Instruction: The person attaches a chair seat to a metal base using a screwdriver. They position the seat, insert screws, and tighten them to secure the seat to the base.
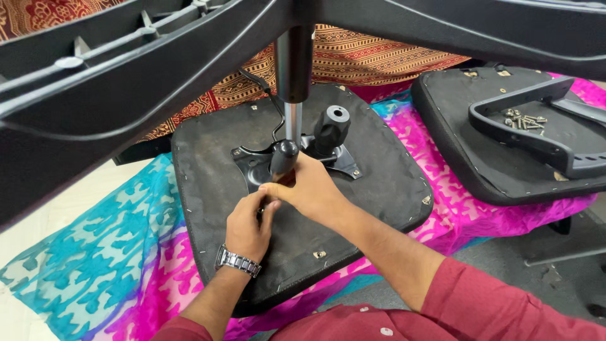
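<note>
So the big black chair base (126, 82) looms across the top, its gas cylinder (293, 69) dropping into the metal mechanism plate (252, 165) on one upturned seat pad (379, 189). Right hand (309, 189) is curled shut around the black lever knob (283, 158) at the pad's middle. Left hand (247, 224), wristwatch on, pinches fingertips underneath; can't tell what's in them. Second seat pad (454, 145) sits right, holding one armrest (536, 126) and a small screw pile (524, 120). Plenty of bare pad toward the edges.

No packages, labels, signs or screens show anywhere in this view.
</note>
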